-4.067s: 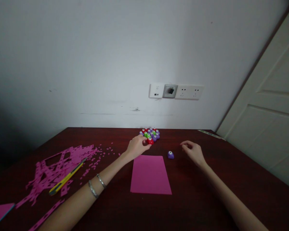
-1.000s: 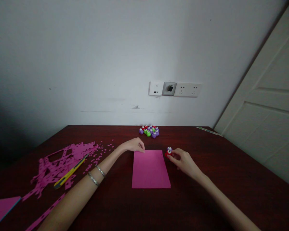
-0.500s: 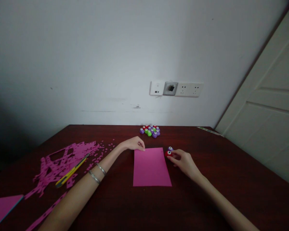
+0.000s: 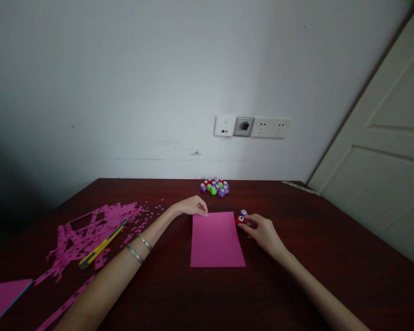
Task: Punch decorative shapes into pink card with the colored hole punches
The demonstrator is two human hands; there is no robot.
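Observation:
A sheet of pink paper (image 4: 216,241) lies flat on the dark wooden table. My left hand (image 4: 194,205) pinches its far left corner between thumb and fingers. At the far right edge of the sheet, my right hand (image 4: 262,230) grips a small red craft paper punch (image 4: 240,220) with a white-and-black eye on top. Just behind the red one sits a purple craft punch (image 4: 244,213), close to the fingertips. Whether the paper's edge is inside the red punch cannot be made out.
Several purple, green and red punches (image 4: 215,187) cluster near the wall. Left of my forearm lie punched pink scraps (image 4: 86,230), tiny cut pieces (image 4: 140,226) and a yellow utility knife (image 4: 103,244). More pink paper (image 4: 5,299) is at the near left; a ruler-like strip (image 4: 300,188) lies far right.
My right hand and the red punch have shifted slightly left along the paper's far edge. My left hand stays at the corner.

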